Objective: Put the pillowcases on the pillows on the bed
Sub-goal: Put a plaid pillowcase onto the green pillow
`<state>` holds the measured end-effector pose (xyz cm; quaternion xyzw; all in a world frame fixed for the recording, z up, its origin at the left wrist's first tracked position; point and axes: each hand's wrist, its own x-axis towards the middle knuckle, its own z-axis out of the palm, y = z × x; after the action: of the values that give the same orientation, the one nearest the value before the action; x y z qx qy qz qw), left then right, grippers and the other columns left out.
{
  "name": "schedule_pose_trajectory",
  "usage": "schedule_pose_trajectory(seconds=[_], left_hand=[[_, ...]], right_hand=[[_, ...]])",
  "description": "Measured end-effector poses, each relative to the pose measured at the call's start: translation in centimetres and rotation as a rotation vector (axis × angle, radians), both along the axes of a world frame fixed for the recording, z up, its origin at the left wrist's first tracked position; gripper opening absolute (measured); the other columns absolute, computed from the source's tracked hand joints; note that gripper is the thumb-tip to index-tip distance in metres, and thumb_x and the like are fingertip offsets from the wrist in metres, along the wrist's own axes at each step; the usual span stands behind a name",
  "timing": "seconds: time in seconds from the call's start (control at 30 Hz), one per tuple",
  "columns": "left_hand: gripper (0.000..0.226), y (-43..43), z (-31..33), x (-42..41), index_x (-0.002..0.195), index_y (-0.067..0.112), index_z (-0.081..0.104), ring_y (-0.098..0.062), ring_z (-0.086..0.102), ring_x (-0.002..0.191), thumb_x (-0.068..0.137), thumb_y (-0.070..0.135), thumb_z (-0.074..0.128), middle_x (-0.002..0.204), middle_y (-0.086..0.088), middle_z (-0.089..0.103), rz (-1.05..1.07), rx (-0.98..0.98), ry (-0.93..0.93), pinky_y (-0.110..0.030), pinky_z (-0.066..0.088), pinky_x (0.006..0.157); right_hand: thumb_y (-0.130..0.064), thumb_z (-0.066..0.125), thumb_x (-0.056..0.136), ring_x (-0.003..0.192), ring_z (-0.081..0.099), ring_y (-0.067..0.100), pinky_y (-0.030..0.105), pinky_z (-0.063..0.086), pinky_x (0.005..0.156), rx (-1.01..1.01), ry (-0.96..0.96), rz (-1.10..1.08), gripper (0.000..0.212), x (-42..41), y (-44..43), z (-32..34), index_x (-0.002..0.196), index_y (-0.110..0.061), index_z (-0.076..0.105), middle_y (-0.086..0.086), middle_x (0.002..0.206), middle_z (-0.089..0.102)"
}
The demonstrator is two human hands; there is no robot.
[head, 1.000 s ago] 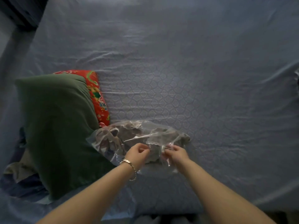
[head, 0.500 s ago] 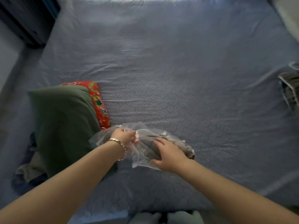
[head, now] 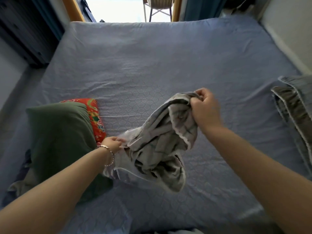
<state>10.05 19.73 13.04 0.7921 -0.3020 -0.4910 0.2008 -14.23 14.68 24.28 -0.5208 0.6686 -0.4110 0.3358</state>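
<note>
- Head view: the right hand [head: 204, 108] is clenched round the top edge of a grey patterned pillowcase [head: 162, 141] with white trim, holding it above the bed [head: 152, 65].
- The left hand [head: 112, 144], a thin metal bracelet [head: 109, 156] on its wrist, pinches a crumpled clear plastic bag [head: 125, 135] around the pillowcase's lower part.
- The pillowcase's long axis runs diagonally, from upper right at the right hand down to lower left, and it is bunched in loose folds.
- A green pillow [head: 60, 132] lies at left, overlapping a red floral pillow [head: 94, 115].
- A folded grey cloth [head: 293, 112] lies at the right edge.
</note>
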Motion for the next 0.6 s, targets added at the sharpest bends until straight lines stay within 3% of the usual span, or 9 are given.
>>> schedule_pose_trajectory(seconds=[0.13,0.2,0.27,0.33,0.37,0.43,0.47,0.53,0.6], left_hand=[[0.034,-4.6,3.0,1.7,0.125,-0.009,0.049,-0.001,0.041,0.020,0.094,0.004,0.046,0.024,0.007,0.042,0.219,-0.064,-0.023,-0.011,0.031,0.024],[0.028,-7.6,4.4,2.6,0.118,-0.005,0.056,0.002,0.042,0.021,0.091,0.002,0.050,0.022,0.014,0.041,0.278,-0.201,-0.080,-0.010,0.033,0.027],[0.013,-10.1,6.2,2.1,0.098,0.005,0.061,0.003,0.043,0.024,0.091,0.001,0.051,0.024,0.015,0.043,0.335,-0.399,-0.123,-0.008,0.034,0.031],[0.010,-11.6,7.4,0.9,0.096,0.004,0.060,0.003,0.050,0.033,0.090,0.005,0.053,0.040,0.005,0.058,0.269,-0.523,-0.181,-0.014,0.043,0.044],[0.019,-11.8,7.5,0.2,0.106,0.002,0.060,0.000,0.058,0.048,0.088,0.007,0.056,0.062,-0.005,0.067,0.189,-0.523,-0.219,-0.022,0.048,0.056],[0.042,-11.5,6.3,-1.2,0.122,0.005,0.052,-0.020,0.062,0.087,0.082,0.009,0.064,0.102,-0.017,0.062,0.018,-0.342,-0.331,-0.033,0.049,0.079],[0.044,-10.7,5.8,-2.3,0.120,0.005,0.050,-0.022,0.058,0.092,0.080,0.012,0.067,0.105,-0.015,0.058,-0.042,-0.266,-0.347,-0.034,0.048,0.082],[0.035,-8.6,4.6,-4.8,0.102,0.001,0.055,-0.020,0.056,0.082,0.079,0.023,0.069,0.094,-0.013,0.057,-0.089,-0.174,-0.116,-0.029,0.050,0.068],[0.043,-6.3,4.4,-7.9,0.095,0.006,0.050,-0.025,0.055,0.087,0.080,0.044,0.063,0.090,-0.017,0.053,0.043,0.077,0.319,-0.034,0.050,0.063]], right_hand=[[0.002,0.043,0.087,0.062,0.048,0.003,0.004,0.034,0.052,-0.151,-0.261,-0.335,0.016,-6.0,-1.5,3.6,0.086,-0.005,0.058,0.006,0.083,0.050],[0.001,0.043,0.085,0.065,0.045,0.010,0.005,0.034,0.050,-0.221,-0.359,-0.424,0.017,-8.0,-1.5,4.4,0.075,-0.009,0.053,0.005,0.079,0.049],[-0.003,0.045,0.081,0.061,0.046,0.005,0.008,0.036,0.050,-0.218,-0.386,-0.375,0.009,-8.8,-0.9,4.4,0.080,-0.006,0.054,0.002,0.074,0.049],[-0.006,0.046,0.075,0.051,0.044,-0.003,0.009,0.037,0.051,-0.196,-0.403,-0.220,0.009,-8.7,0.1,3.6,0.077,-0.013,0.050,0.000,0.069,0.047],[-0.005,0.046,0.073,0.052,0.044,-0.003,0.011,0.039,0.053,-0.180,-0.416,-0.138,0.011,-8.4,0.4,3.0,0.073,-0.016,0.048,-0.001,0.068,0.047],[0.004,0.044,0.080,0.055,0.046,0.001,0.015,0.041,0.054,-0.094,-0.444,-0.002,0.023,-7.7,0.9,1.6,0.071,-0.016,0.048,-0.003,0.064,0.050],[0.009,0.041,0.083,0.057,0.048,0.004,0.018,0.041,0.055,-0.025,-0.484,0.044,0.028,-7.1,1.0,0.9,0.071,-0.015,0.049,-0.002,0.063,0.051],[0.011,0.038,0.086,0.064,0.050,0.013,0.022,0.044,0.057,0.138,-0.612,0.084,0.031,-5.6,1.5,-0.5,0.074,-0.013,0.052,0.003,0.068,0.054],[0.010,0.042,0.083,0.066,0.051,0.014,0.019,0.045,0.057,0.228,-0.662,0.176,0.027,-4.1,2.4,-1.9,0.073,-0.012,0.053,0.004,0.070,0.053]])
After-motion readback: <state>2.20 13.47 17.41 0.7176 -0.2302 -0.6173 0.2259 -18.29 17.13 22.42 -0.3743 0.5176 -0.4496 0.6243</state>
